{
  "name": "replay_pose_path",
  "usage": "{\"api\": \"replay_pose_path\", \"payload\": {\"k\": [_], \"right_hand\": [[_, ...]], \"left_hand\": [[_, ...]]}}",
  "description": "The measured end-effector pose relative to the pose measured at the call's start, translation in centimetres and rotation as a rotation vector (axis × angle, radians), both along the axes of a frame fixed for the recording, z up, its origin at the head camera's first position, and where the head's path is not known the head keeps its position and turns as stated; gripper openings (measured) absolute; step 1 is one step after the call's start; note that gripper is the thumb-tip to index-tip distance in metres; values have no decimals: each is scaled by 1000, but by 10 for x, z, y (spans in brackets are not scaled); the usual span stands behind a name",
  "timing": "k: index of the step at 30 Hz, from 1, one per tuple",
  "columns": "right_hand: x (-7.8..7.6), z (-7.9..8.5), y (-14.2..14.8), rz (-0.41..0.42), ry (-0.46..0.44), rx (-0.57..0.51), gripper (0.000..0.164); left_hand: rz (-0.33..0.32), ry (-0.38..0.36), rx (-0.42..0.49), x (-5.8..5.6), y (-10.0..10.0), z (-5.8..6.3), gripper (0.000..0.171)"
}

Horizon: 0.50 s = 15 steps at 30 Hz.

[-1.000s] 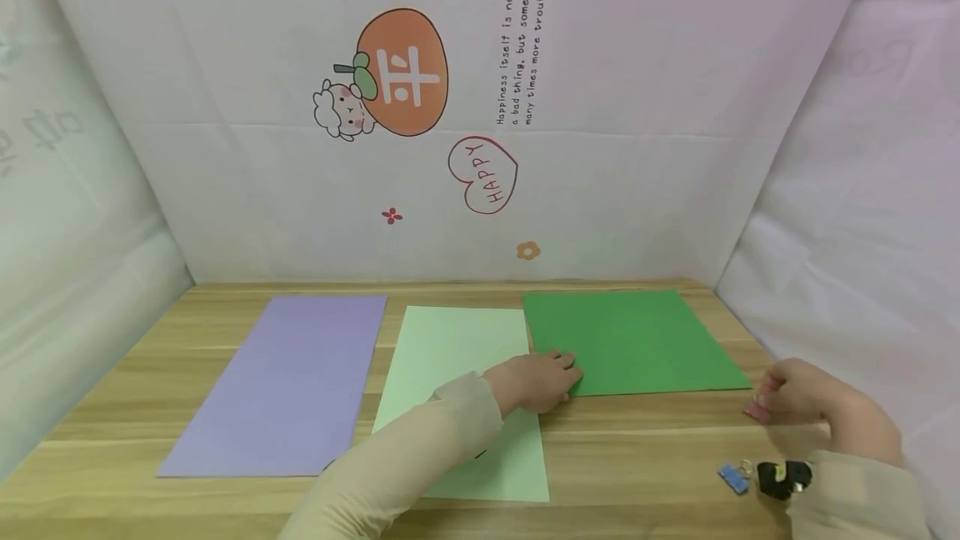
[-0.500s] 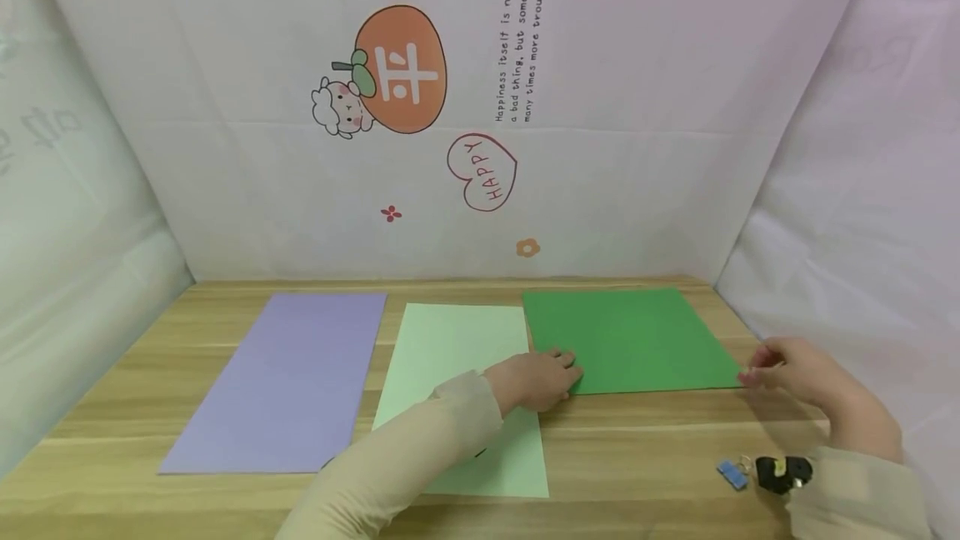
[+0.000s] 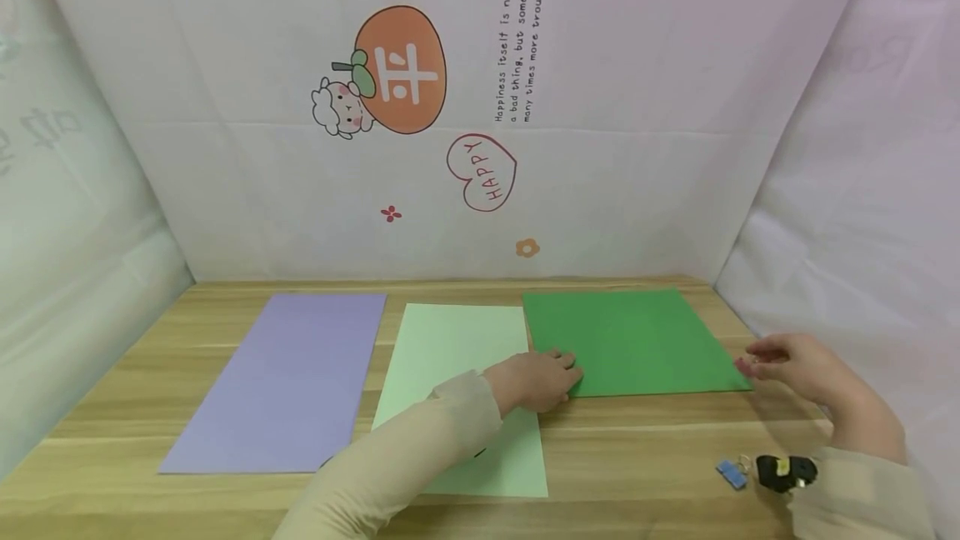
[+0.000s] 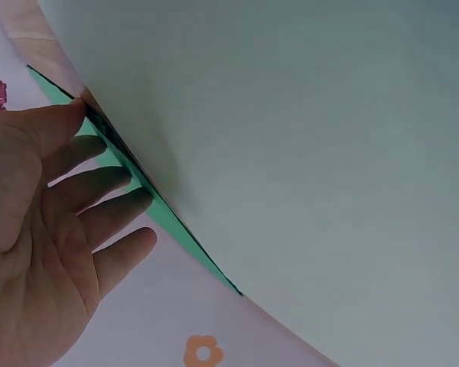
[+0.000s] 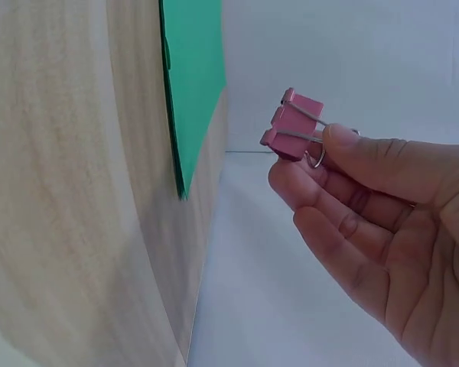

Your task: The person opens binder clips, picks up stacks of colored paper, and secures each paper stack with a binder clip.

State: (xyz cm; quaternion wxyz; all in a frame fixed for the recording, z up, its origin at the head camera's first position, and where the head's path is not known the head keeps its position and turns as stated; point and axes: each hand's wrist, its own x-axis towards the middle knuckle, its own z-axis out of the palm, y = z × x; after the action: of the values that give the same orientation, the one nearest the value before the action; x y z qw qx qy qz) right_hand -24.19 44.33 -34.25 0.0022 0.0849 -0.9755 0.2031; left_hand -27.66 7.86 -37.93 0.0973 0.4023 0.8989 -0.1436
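Note:
A pink binder clip (image 5: 292, 126) is pinched by its wire handles between thumb and fingers of my right hand (image 3: 806, 369). In the head view it overlaps the near right corner of the dark green sheet (image 3: 630, 340); the right wrist view shows it apart from that sheet's edge. My left hand (image 3: 536, 380) rests with fingers spread on the near left corner of the green sheet. Its forearm crosses the pale green sheet (image 3: 450, 340), hiding part of it. In the left wrist view the left hand's fingers (image 4: 111, 183) lie along the green edge.
A lilac sheet (image 3: 292, 373) lies flat on the left of the wooden table (image 3: 637, 448). Near my right sleeve lie a blue binder clip (image 3: 731, 474) and a small black thing with a yellow part (image 3: 785, 473). White printed cloth (image 3: 600, 148) hangs behind and at the sides.
My right hand has moved up and away from the table's front with the pink binder clip, to the green sheet's near right corner. The left hand stays in place.

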Motion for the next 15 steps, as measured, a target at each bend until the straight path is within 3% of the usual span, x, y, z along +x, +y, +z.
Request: {"api": "replay_pose_path", "payload": {"k": [5,11,15], "right_hand": [[5,1,4,1,50,-71,40],[13,7,4,5,35,-263,46],[15,11,3,7,32,-316,47]], "left_hand": [[-5,1,1,0,0,-1,52],[-5,-1,2,1,-2,0,52],[-12,-1,2,0,-1,0,52]]}}
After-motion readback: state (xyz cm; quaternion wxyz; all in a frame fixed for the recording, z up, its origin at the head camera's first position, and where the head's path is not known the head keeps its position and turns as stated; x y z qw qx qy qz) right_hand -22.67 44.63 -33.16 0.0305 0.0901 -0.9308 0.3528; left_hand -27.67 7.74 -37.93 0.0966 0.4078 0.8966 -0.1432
